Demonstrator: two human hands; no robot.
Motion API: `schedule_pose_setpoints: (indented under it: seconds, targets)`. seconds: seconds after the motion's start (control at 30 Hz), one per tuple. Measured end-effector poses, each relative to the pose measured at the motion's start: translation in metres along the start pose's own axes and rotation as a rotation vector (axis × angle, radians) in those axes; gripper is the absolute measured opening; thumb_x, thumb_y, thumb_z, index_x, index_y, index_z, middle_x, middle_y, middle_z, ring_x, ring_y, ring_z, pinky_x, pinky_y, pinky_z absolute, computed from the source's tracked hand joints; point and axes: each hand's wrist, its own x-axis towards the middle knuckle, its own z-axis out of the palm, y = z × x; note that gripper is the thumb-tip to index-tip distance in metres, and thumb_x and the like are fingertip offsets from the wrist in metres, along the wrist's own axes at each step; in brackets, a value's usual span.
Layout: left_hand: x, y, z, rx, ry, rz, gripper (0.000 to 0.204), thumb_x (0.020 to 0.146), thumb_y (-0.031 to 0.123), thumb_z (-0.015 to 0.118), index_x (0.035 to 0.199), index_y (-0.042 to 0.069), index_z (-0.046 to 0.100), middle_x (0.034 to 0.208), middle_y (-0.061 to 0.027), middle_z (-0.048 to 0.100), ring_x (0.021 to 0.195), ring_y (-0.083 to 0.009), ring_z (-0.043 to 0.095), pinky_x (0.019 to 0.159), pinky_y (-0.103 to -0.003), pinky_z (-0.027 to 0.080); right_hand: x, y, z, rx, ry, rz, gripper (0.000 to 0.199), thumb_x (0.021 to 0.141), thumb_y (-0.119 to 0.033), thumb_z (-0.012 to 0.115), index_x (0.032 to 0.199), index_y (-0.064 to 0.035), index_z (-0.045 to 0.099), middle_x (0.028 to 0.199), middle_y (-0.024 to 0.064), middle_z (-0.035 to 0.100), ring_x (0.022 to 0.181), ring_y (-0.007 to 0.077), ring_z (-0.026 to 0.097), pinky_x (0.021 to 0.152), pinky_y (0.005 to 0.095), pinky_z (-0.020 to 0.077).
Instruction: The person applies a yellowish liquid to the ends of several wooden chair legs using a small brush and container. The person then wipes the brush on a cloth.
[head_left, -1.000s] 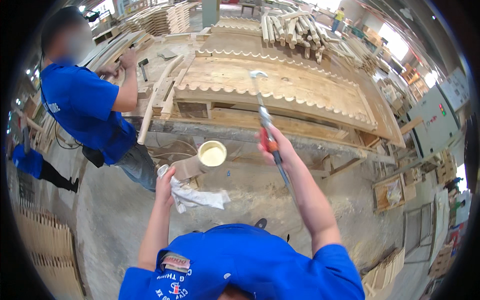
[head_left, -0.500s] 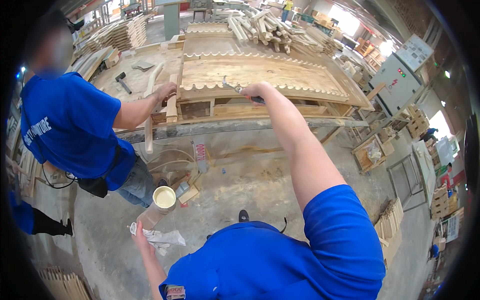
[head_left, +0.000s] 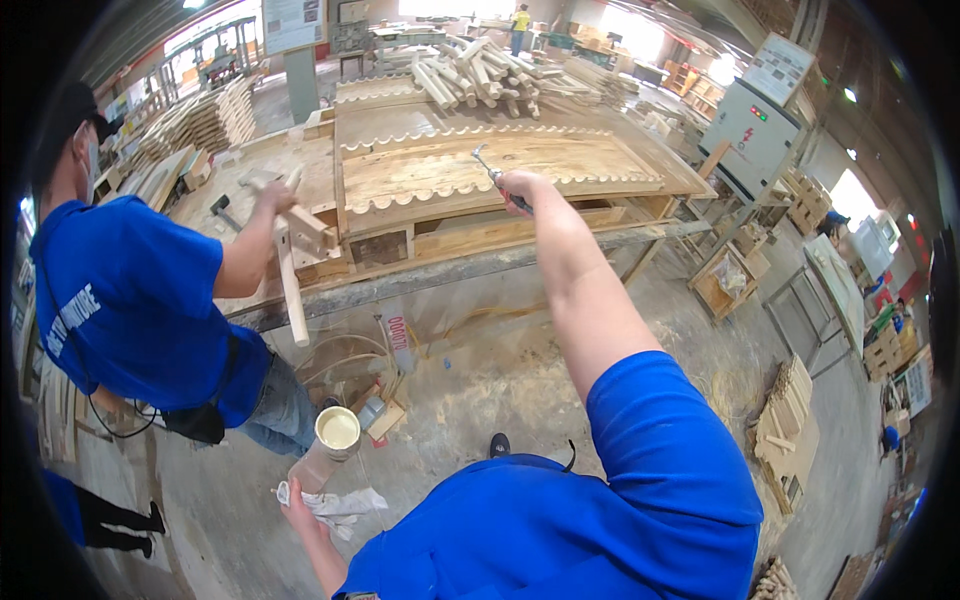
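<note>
My right hand [head_left: 520,188] is closed round the red and black grip of a hammer [head_left: 482,158], its bright metal head raised over the wooden panel. Scalloped wooden strips [head_left: 400,200] edge that light wooden panel [head_left: 440,160] on the workbench. Low at the left, my left hand [head_left: 298,508] is closed on a crumpled white cloth [head_left: 345,505]. Just beyond it stands a round tub [head_left: 337,428] of cream-coloured liquid; whether my hand touches the brownish piece below the tub, I cannot tell.
At left, a co-worker in blue [head_left: 130,290] grips wooden pieces [head_left: 290,275] on the bench. A black mallet [head_left: 222,208] lies nearby. Wooden rods [head_left: 480,75] are heaped at the back. An electrical cabinet [head_left: 745,135] stands right; scraps [head_left: 385,415] lie on the floor.
My right hand has carried the hammer rightward along the panel. The co-worker's hand has shifted left, and the wooden pieces there now lie tilted. The view has swung slightly up and right.
</note>
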Motion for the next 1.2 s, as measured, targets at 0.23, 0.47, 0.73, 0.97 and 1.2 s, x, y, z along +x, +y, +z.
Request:
schedule_pose_setpoints:
  seconds: [0.23,0.47,0.73,0.97,1.2]
  targets:
    - [0.002,-0.003,0.010,-0.017,-0.050,-0.033,0.038,0.087,0.022,0.061,0.116,-0.001,0.052,0.110,-0.0120,0.058,0.097,-0.0228,0.058,0.081,-0.037,0.047,0.039,0.068,-0.064,-0.189,0.262,0.010,0.041,0.092,-0.042,0.038,0.082,-0.0055,0.055,0.057,0.0088,0.051,0.049,0.0193,0.050,0.045,0.0356,0.0400]
    - [0.002,-0.002,0.004,-0.021,-0.045,-0.021,0.036,0.087,0.021,0.061,0.115,-0.001,0.053,0.110,-0.0117,0.058,0.097,-0.0220,0.058,0.082,-0.036,0.047,0.013,0.099,-0.147,0.003,0.484,0.198,0.041,0.090,-0.045,0.040,0.078,-0.0084,0.053,0.057,0.0084,0.052,0.045,0.0167,0.047,0.041,0.0323,0.0390]
    - [0.014,-0.006,0.035,-0.013,-0.132,-0.026,0.037,0.087,0.021,0.061,0.115,-0.001,0.054,0.111,-0.0112,0.058,0.098,-0.0217,0.058,0.082,-0.036,0.047,-0.012,0.154,-0.230,0.411,0.601,0.344,0.042,0.088,-0.050,0.042,0.073,-0.0118,0.051,0.056,0.0080,0.053,0.040,0.0137,0.043,0.037,0.0284,0.0379]
    - [0.028,0.001,0.085,0.003,-0.207,-0.019,0.034,0.087,0.029,0.060,0.112,0.005,0.057,0.107,-0.0076,0.061,0.093,-0.0208,0.061,0.077,-0.034,0.049,0.027,0.161,-0.224,0.403,0.235,0.126,0.044,0.086,-0.055,0.043,0.067,-0.0155,0.049,0.056,0.0068,0.054,0.035,0.0095,0.039,0.034,0.0251,0.0354]
    - [0.048,0.011,0.198,-0.057,-0.311,0.036,0.025,0.090,0.028,0.057,0.105,0.008,0.060,0.097,-0.0042,0.064,0.084,-0.0169,0.062,0.069,-0.031,0.050,0.153,0.115,-0.206,-0.039,0.160,-0.070,0.045,0.090,-0.049,0.040,0.074,-0.0095,0.056,0.060,0.0099,0.054,0.045,0.0193,0.049,0.045,0.0379,0.0422]
